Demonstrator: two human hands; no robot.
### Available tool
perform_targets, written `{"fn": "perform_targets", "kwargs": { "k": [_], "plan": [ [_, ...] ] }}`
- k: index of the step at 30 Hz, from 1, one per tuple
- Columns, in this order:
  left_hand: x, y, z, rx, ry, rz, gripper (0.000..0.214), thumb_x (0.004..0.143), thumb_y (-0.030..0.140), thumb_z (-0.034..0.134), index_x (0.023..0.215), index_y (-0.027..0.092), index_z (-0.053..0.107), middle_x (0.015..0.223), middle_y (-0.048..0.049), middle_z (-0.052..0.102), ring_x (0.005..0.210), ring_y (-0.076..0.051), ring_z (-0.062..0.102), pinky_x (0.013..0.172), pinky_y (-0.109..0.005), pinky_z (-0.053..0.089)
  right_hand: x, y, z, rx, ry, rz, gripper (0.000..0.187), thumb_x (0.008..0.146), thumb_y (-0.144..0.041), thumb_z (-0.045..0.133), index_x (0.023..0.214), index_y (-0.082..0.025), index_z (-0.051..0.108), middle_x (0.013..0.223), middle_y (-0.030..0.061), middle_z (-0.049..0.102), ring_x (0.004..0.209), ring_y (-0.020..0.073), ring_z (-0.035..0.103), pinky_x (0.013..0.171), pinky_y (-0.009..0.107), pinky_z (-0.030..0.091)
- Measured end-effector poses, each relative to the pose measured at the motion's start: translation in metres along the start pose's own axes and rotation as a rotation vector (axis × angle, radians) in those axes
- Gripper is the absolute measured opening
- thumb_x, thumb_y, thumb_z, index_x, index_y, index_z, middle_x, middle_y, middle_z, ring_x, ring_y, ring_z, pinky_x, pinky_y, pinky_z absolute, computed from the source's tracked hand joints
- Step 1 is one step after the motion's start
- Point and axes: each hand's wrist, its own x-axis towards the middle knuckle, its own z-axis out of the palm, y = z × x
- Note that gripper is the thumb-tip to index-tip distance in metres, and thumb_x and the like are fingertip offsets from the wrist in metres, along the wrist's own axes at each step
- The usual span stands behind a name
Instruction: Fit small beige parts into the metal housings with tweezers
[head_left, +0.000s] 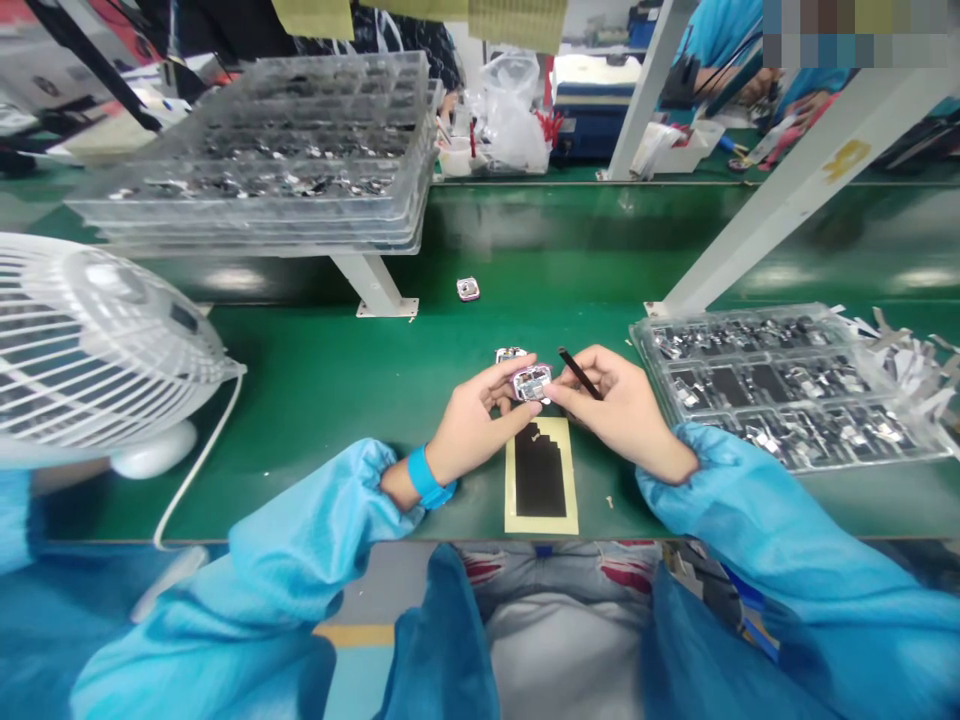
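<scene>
My left hand (478,412) grips a small rounded electronic housing (532,382), its open face with tiny parts turned up. From the other side my right hand (611,400) meets the housing's edge with its fingertips. A slim black tool (580,373), perhaps tweezers, is tucked in that same hand and points up and left. Just behind the held piece, another housing (510,354) lies partly hidden by my left fingers. Below my hands is a yellow backing sheet (574,500) bearing black adhesive pieces (540,482), some gone from its upper part.
A single housing (468,289) lies farther back. To the right stands a clear compartment tray (787,385) of small parts, with paper strips (900,360) beside it. Stacked trays (262,160) rest on the shelf at left, above a white fan (105,350). Metal posts (787,190) rise behind.
</scene>
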Motion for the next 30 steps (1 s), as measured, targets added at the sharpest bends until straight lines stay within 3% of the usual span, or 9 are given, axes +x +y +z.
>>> {"fn": "perform_targets", "kwargs": {
  "k": [5,15,19,27,30],
  "plan": [
    [0.0009,-0.0006,0.0006,0.063,0.025,0.005,0.059,0.082,0.026,0.08,0.137,0.016,0.06,0.133,-0.0143,0.066,0.106,-0.021,0.068,0.077,-0.027,0.055,0.0016,-0.0003,-0.0004,0.039,-0.006,0.025,0.039,0.075,-0.046,0.087,0.084,-0.019,0.06,0.079,0.0019,0.07,0.065,0.0134,0.062,0.053,0.024,0.045],
    [0.002,0.0014,0.0021,0.007,0.051,-0.016,0.06,0.079,0.028,0.082,0.134,0.016,0.062,0.134,-0.0146,0.066,0.106,-0.022,0.068,0.082,-0.029,0.055,0.0031,0.0014,-0.0024,0.029,-0.01,0.008,0.038,0.075,-0.046,0.086,0.083,-0.019,0.061,0.081,0.0028,0.071,0.065,0.0136,0.062,0.055,0.024,0.046],
    [0.0014,0.0001,0.0012,0.087,0.054,0.008,0.057,0.082,0.028,0.08,0.136,0.018,0.063,0.132,-0.013,0.067,0.1,-0.02,0.067,0.078,-0.028,0.053,0.0039,0.0021,-0.0025,0.017,-0.013,-0.009,0.037,0.076,-0.046,0.086,0.083,-0.019,0.061,0.081,0.0025,0.072,0.069,0.0143,0.064,0.061,0.025,0.049],
    [0.0003,0.0023,-0.0004,0.223,0.083,0.047,0.051,0.084,0.031,0.078,0.133,0.021,0.068,0.123,-0.0095,0.072,0.091,-0.019,0.067,0.076,-0.029,0.055,0.0045,0.0053,-0.0033,-0.007,-0.009,0.006,0.037,0.077,-0.047,0.084,0.084,-0.019,0.061,0.075,0.0005,0.068,0.064,0.0132,0.061,0.055,0.024,0.046],
    [0.0001,0.0025,-0.0013,0.266,0.089,0.064,0.049,0.084,0.033,0.078,0.132,0.022,0.069,0.124,-0.0083,0.072,0.091,-0.018,0.069,0.082,-0.031,0.057,0.0046,0.0047,-0.003,-0.013,-0.019,0.012,0.035,0.079,-0.046,0.084,0.083,-0.019,0.061,0.073,-0.0004,0.066,0.062,0.012,0.059,0.056,0.024,0.046]
  ]
}}
